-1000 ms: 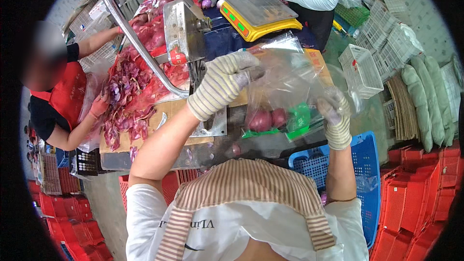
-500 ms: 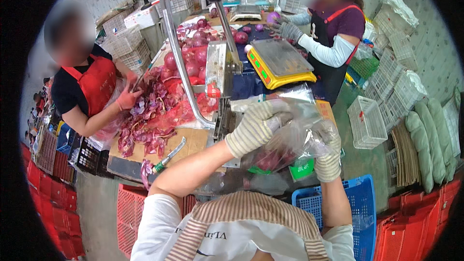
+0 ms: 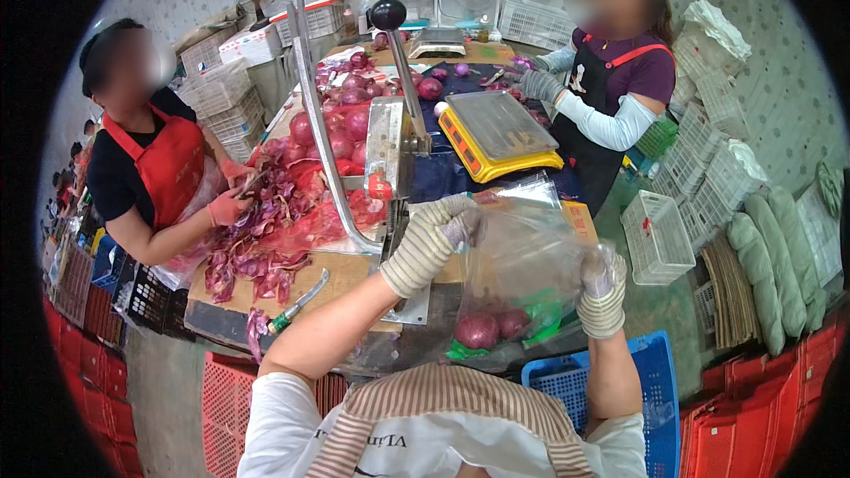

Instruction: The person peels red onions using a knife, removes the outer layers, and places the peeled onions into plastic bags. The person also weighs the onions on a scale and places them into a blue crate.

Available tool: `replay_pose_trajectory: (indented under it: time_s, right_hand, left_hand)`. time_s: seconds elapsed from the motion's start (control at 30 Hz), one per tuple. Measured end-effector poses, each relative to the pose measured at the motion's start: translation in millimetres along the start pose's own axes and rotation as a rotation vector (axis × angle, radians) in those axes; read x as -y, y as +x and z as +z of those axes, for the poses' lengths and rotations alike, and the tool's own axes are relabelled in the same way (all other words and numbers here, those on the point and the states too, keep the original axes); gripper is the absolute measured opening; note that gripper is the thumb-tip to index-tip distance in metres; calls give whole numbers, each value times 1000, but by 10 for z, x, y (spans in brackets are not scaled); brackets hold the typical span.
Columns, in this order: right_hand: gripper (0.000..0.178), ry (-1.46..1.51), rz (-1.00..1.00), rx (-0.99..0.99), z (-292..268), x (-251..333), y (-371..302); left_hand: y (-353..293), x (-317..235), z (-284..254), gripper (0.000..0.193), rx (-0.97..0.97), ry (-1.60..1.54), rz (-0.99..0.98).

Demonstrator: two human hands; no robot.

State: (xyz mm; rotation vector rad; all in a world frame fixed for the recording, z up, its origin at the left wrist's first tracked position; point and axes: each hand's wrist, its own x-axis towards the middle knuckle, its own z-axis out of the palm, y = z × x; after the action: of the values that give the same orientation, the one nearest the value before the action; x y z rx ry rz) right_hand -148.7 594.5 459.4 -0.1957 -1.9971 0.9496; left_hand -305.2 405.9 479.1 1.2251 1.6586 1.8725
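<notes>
My left hand [image 3: 432, 246], in a striped knit glove, pinches the upper left edge of a clear plastic bag [image 3: 518, 252]. At the bag's right edge, my gloved right hand [image 3: 602, 294] grips the plastic. The bag is stretched between both hands over the table's near edge. Low in it sit red onions [image 3: 477, 331], with green printed patches [image 3: 542, 312] beside them. Just left of my left hand stands a metal lever device [image 3: 390, 146] with a black knob and a long bent bar.
A yellow scale [image 3: 500, 137] stands beyond the bag. Red onions [image 3: 341, 128] and loose skins [image 3: 257, 252] cover the table's left, near a curved knife [image 3: 299, 301]. Two co-workers handle onions across the table. Red [image 3: 232, 416] and blue [image 3: 660, 389] crates stand below the near edge.
My hands have moved apart, left hand to the left and right hand slightly right and down. The bag is spread wider, and the onions in it show more plainly.
</notes>
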Motion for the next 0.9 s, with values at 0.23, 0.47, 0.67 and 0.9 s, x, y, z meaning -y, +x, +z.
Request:
replay_pose_trajectory:
  time_s: [0.23,0.47,0.67,0.9]
  right_hand:
    - [43,450,167,192,505,279,159]
    - [41,1008,764,201,527,33,150]
    - [44,1075,901,-157,706,380,216]
    - [97,507,141,622,445,-270,252]
  left_hand:
    - [162,-86,304,29,-39,454,466]
    - [214,-368,142,25,-48,131,231]
    - [-438,523,522,78,450,-29,-121]
    - [-386,1745,563,32,108,347,-27]
